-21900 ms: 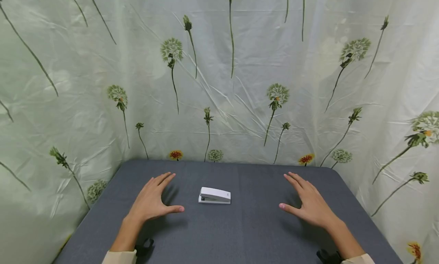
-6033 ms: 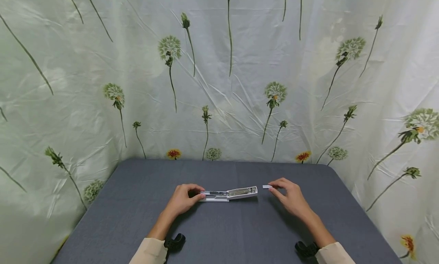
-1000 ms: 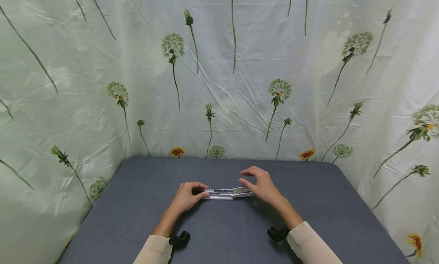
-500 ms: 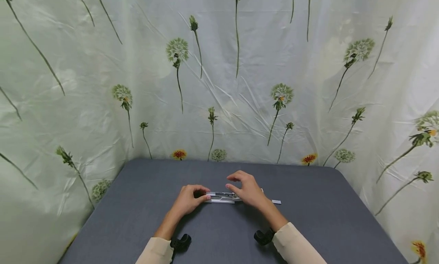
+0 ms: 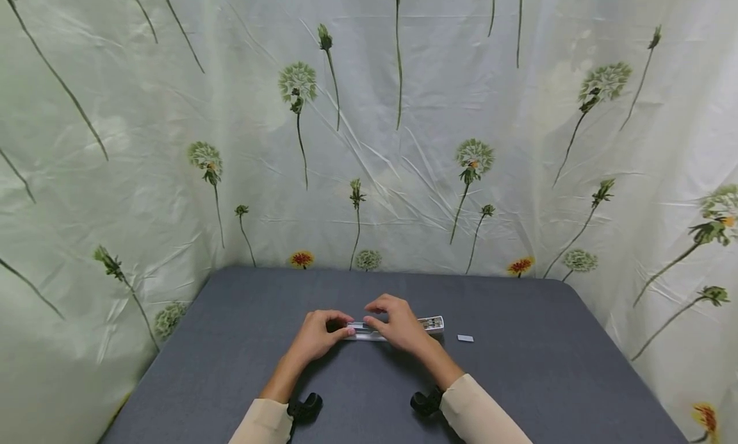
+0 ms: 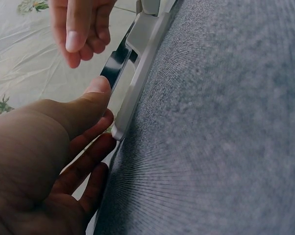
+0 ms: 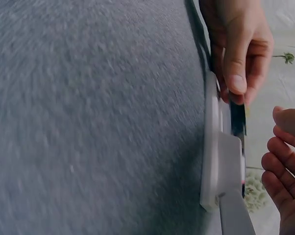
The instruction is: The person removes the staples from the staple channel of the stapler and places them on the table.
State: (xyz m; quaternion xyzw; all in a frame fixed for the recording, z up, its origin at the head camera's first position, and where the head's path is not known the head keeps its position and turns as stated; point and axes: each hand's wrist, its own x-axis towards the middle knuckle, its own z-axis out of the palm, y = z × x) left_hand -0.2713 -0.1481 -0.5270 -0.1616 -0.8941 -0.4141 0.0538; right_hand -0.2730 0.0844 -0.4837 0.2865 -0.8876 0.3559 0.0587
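A flower-printed curtain [image 5: 403, 111] hangs behind a grey table [image 5: 259, 373]. Just apart from each other above it, the left hand [image 5: 314, 336] pinches one end of a white stapler, while the right hand [image 5: 398, 325] hovers over its middle, thumb and fingers parted, apparently touching nothing. The stapler [image 5: 368, 336] lies opened on the table; a small pale strip [image 5: 465, 338] rests near its lid.

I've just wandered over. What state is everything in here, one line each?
Stapler: opened out, base on the table.
Stapler lid: swung back, inside showing.
Small pale strip: lying on the table, apart from the stapler.
Left hand: gripping the stapler's end.
Right hand: above the stapler, fingers relaxed, nothing visible held.
Flowered curtain: hanging, creased.
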